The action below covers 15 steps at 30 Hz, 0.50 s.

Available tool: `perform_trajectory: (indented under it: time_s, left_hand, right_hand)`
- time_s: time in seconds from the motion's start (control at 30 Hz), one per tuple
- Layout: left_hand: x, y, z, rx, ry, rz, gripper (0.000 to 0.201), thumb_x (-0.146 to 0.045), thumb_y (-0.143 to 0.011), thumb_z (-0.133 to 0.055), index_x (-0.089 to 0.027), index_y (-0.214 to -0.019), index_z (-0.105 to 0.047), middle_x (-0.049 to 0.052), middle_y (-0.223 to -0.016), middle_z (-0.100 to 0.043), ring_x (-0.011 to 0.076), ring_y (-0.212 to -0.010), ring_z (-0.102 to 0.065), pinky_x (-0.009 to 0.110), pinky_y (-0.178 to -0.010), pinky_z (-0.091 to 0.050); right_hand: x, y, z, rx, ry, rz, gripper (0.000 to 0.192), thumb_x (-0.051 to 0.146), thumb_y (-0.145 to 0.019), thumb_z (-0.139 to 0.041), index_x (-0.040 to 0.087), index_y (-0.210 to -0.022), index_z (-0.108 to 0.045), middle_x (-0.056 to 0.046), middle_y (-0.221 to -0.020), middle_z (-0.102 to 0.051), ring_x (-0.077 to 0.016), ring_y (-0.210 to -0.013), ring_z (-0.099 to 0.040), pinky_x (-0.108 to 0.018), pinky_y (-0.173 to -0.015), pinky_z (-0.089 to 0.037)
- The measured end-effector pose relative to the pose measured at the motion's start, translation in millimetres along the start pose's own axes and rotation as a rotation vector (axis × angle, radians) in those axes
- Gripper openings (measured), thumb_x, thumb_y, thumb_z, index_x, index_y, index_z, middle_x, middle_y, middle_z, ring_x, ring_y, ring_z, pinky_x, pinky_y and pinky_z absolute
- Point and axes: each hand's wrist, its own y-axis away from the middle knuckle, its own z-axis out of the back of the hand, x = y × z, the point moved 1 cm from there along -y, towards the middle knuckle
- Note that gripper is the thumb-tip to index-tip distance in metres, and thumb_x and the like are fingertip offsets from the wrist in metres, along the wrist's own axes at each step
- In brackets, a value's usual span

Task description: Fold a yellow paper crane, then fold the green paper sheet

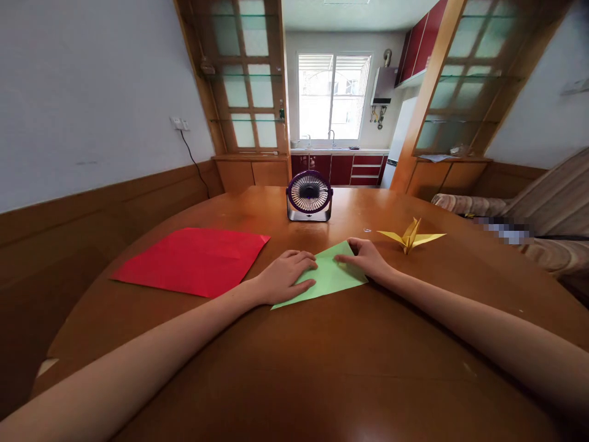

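Observation:
A light green sheet of paper (pixel 329 274) lies on the table, its outline a slanted four-sided shape; whether it is folded I cannot tell. My left hand (pixel 289 276) rests flat on its left part, fingers stretched out and thumb apart. At the far right corner my right hand (pixel 365 258) grips the paper's edge, thumb on top and the other fingers partly hidden behind it. A yellow folded paper crane (pixel 410 236) stands to the right of my right hand, apart from it. To the left of my left hand lies a large red sheet of paper (pixel 193 261).
The wooden table (pixel 317 368) has a rounded edge. A small purple fan (pixel 309 195) stands beyond the green paper. A striped sofa (pixel 547 202) is at the right. Further back are wooden shelves (pixel 246 158) and a kitchen with a window (pixel 334 95).

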Motion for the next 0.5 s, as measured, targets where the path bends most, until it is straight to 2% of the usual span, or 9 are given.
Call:
perform_trajectory:
  time_s: [0.13,0.33,0.5]
  left_hand:
    - [-1.1,1.8,-1.7,-0.020,-0.084,0.071,0.040,-0.042,-0.093,-0.046,-0.016,-0.122,-0.055,0.012,-0.122,-0.059,0.0255,-0.118,-0.052,0.045,-0.108,-0.031]
    - [-0.9,2.1,-1.4,0.009,-0.113,0.076,0.042,-0.043,-0.093,-0.045,-0.018,-0.126,-0.057,0.011,-0.120,-0.059,0.0256,-0.115,-0.052,0.049,-0.110,-0.026]
    - [1.6,2.4,-1.9,0.021,-0.117,0.051,0.043,-0.043,-0.094,-0.043,-0.020,-0.128,-0.056,0.010,-0.125,-0.056,0.0272,-0.123,-0.048,0.051,-0.112,-0.021]
  right_hand:
    - [-3.5,0.7,-0.8,-0.010,0.017,0.009,0.026,0.039,-0.067,-0.071,0.016,-0.072,-0.059,-0.002,-0.073,-0.063,-0.0157,-0.068,-0.056,-0.025,-0.057,-0.042]
    - [-2.4,1.9,-1.2,-0.022,0.021,0.004,0.025,0.037,-0.067,-0.071,0.016,-0.073,-0.060,-0.001,-0.071,-0.062,-0.0145,-0.065,-0.054,-0.024,-0.055,-0.040]
    - [2.0,3.9,-0.9,0.002,-0.001,0.003,0.026,0.040,-0.067,-0.071,0.016,-0.073,-0.062,-0.002,-0.074,-0.064,-0.0154,-0.067,-0.055,-0.025,-0.057,-0.043]
